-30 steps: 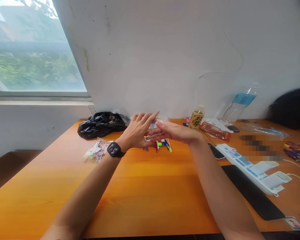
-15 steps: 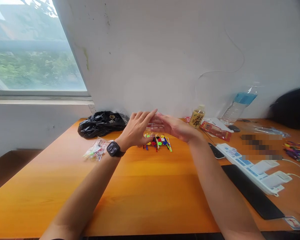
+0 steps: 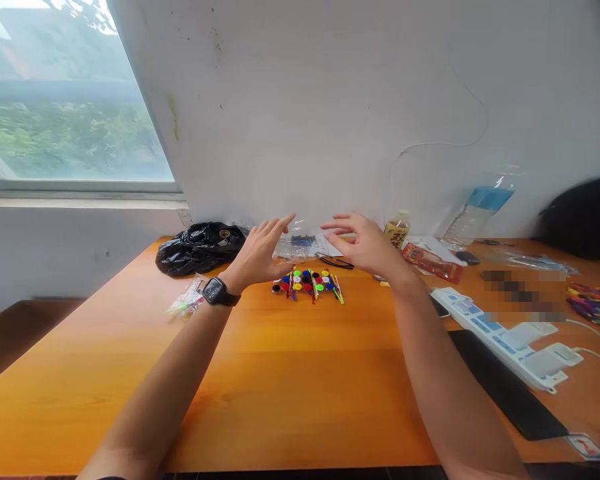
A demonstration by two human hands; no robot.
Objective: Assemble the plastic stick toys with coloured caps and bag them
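My left hand (image 3: 263, 257), with a black smartwatch (image 3: 219, 292) on its wrist, is raised with its fingers stretched and apart, holding nothing. Opposite it my right hand (image 3: 357, 241) is open too, its fingers slightly bent and nothing in them. Below and between the hands, small colourful discs and thin sticks (image 3: 313, 285) lie in a cluster on the wooden table (image 3: 300, 387). Behind that cluster rests a clear plastic bag (image 3: 300, 245) with something dark blue in it. Beside my left wrist is a clear packet of coloured pieces (image 3: 187, 300).
A black plastic bag (image 3: 197, 250) lies at the back left. On the right are a yellow-labelled bottle (image 3: 397, 229), a red packet (image 3: 433, 261), a tilted water bottle (image 3: 480, 210), a white power strip (image 3: 500, 340), a black flat pad (image 3: 510, 383) and coloured pens (image 3: 595, 303).
My hands, close together half a second ago, have moved apart, left hand leftward and right hand rightward. The clear bag and more of the colourful pieces now show between them.
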